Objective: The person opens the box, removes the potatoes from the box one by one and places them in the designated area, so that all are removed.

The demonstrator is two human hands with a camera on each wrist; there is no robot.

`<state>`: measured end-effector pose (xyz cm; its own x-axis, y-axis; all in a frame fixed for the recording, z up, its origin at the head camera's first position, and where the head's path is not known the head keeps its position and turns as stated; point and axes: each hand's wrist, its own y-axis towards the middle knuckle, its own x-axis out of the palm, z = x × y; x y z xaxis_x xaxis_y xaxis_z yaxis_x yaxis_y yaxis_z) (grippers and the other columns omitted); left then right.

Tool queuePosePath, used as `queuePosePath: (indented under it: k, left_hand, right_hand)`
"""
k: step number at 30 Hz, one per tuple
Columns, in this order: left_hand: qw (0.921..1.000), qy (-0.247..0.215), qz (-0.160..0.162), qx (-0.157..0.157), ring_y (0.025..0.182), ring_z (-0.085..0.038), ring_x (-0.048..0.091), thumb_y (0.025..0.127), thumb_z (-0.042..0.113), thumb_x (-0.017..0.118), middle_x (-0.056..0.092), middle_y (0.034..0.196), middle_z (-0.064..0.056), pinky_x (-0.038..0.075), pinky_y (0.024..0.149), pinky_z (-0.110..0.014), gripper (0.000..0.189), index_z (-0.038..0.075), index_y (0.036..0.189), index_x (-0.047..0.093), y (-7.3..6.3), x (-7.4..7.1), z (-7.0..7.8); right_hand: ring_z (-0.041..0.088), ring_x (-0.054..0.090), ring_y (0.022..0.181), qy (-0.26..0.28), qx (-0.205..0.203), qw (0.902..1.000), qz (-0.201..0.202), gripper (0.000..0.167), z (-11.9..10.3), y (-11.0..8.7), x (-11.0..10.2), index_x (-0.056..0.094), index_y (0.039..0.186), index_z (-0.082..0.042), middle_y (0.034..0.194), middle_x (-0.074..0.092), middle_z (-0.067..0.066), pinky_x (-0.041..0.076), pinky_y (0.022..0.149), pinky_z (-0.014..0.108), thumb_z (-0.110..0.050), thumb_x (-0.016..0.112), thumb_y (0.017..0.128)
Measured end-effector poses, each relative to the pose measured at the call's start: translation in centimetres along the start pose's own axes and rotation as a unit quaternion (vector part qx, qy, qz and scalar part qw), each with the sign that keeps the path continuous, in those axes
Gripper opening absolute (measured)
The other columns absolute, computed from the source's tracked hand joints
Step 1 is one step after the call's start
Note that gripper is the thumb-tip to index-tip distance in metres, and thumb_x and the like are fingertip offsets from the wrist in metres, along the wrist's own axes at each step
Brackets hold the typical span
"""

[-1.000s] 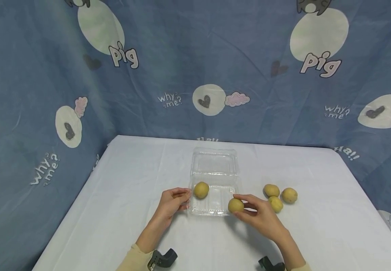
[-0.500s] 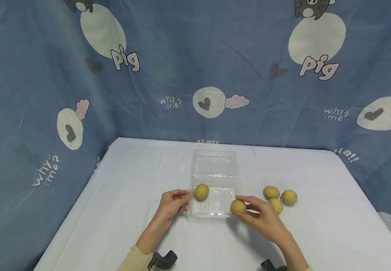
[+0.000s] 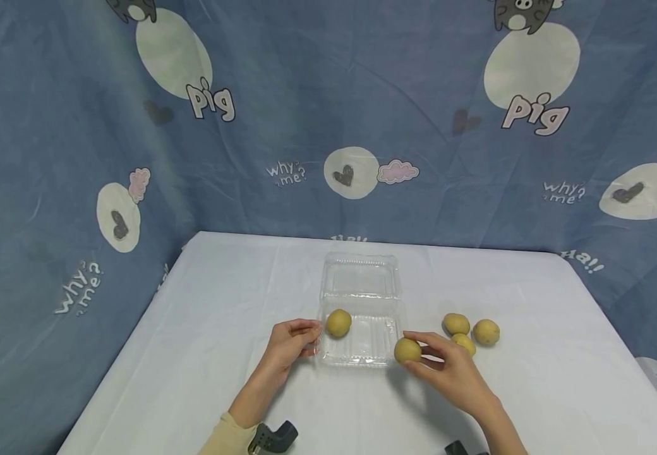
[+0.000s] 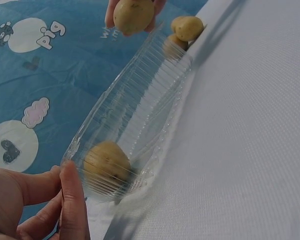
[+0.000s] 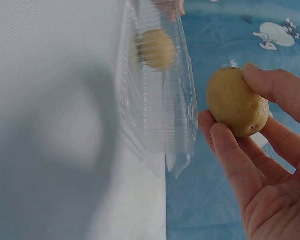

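Observation:
A clear plastic clamshell box (image 3: 369, 338) lies on the white cloth, its lid (image 3: 361, 276) folded back away from the person. One potato (image 3: 338, 323) sits in the left part of its base. My left hand (image 3: 290, 344) pinches the box's left rim between thumb and fingers, as the left wrist view also shows. Just beyond the box's right front corner, my right hand (image 3: 448, 370) holds another potato (image 5: 236, 102) between thumb and fingertips. In the right wrist view this potato is raised above the cloth, apart from the box wall.
To the right of the box, behind my right hand, a small group of potatoes (image 3: 456, 323) rests on the cloth; one is partly covered by the hand. A blue printed curtain (image 3: 237, 189) hangs behind and left of the white-covered table (image 3: 237, 284).
My right hand has drifted to the right with its potato, from over the box's right front corner to just outside it. The left hand keeps its grip on the rim.

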<state>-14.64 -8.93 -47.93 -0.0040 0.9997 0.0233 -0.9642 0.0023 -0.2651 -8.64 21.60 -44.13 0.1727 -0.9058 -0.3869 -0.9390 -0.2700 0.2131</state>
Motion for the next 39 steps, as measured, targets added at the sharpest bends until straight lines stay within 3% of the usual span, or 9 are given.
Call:
queuePosePath:
  k: [12, 20, 26, 32, 37, 39]
  left_hand:
    - [0.9999, -0.011, -0.005, -0.003, 0.071, -0.010, 0.060, 0.089, 0.006, 0.071, 0.066, 0.090, -0.009, 0.055, 0.059, -0.022, 0.028, -0.010, 0.110, 0.064, 0.0, 0.0, 0.3]
    - [0.9998, -0.011, -0.016, -0.005, 0.071, -0.011, 0.060, 0.090, 0.002, 0.067, 0.065, 0.089, -0.011, 0.056, 0.059, -0.023, 0.024, -0.014, 0.109, 0.062, -1.3, 0.2, 2.2]
    - [0.9999, -0.009, -0.011, -0.007, 0.071, -0.011, 0.060, 0.090, 0.004, 0.069, 0.066, 0.090, -0.011, 0.055, 0.059, -0.022, 0.026, -0.012, 0.110, 0.063, -0.4, 0.0, 0.9]
    - [0.9999, -0.004, -0.016, -0.003, 0.071, -0.011, 0.060, 0.090, 0.002, 0.068, 0.065, 0.091, -0.014, 0.056, 0.060, -0.023, 0.025, -0.013, 0.109, 0.062, -1.4, 0.1, 2.1]
    - [1.0000, -0.003, -0.007, -0.003, 0.070, -0.011, 0.060, 0.089, 0.007, 0.071, 0.066, 0.090, -0.010, 0.056, 0.058, -0.024, 0.027, -0.010, 0.109, 0.064, 0.1, -0.1, 0.1]
    - [1.0000, -0.004, -0.004, -0.002, 0.070, -0.011, 0.060, 0.089, 0.009, 0.072, 0.066, 0.089, -0.009, 0.055, 0.058, -0.023, 0.028, -0.009, 0.109, 0.064, 0.2, -0.1, -0.1]
  right_hand:
    - [0.022, 0.065, 0.100, -0.010, -0.021, 0.9995, 0.020, 0.041, 0.6, -0.9, -0.6, 0.066, 0.121, -0.007, 0.118, 0.064, 0.009, 0.056, 0.083, 0.029, -0.011, 0.079, 0.083]
    - [0.021, 0.065, 0.098, -0.010, -0.019, 0.9995, 0.023, 0.043, 0.8, -1.5, -0.7, 0.065, 0.122, -0.002, 0.118, 0.064, 0.010, 0.056, 0.082, 0.028, -0.009, 0.079, 0.083]
    - [0.019, 0.066, 0.099, -0.018, -0.019, 0.9991, 0.033, 0.042, 1.0, -1.7, -0.8, 0.065, 0.123, -0.006, 0.120, 0.064, 0.011, 0.056, 0.082, 0.027, -0.009, 0.079, 0.083]
    - [0.018, 0.066, 0.098, -0.019, -0.017, 0.9987, 0.043, 0.042, 1.1, -2.0, -1.0, 0.066, 0.122, -0.007, 0.119, 0.064, 0.011, 0.056, 0.081, 0.028, -0.007, 0.079, 0.082]
    - [0.017, 0.066, 0.097, -0.029, -0.019, 0.9980, 0.053, 0.042, 1.2, -2.3, -1.1, 0.066, 0.121, -0.004, 0.119, 0.064, 0.011, 0.056, 0.081, 0.028, -0.006, 0.080, 0.081]
    - [0.016, 0.066, 0.097, -0.034, -0.023, 0.9977, 0.054, 0.042, 1.3, -2.4, -1.1, 0.066, 0.121, -0.003, 0.118, 0.065, 0.011, 0.056, 0.080, 0.028, -0.005, 0.080, 0.081]
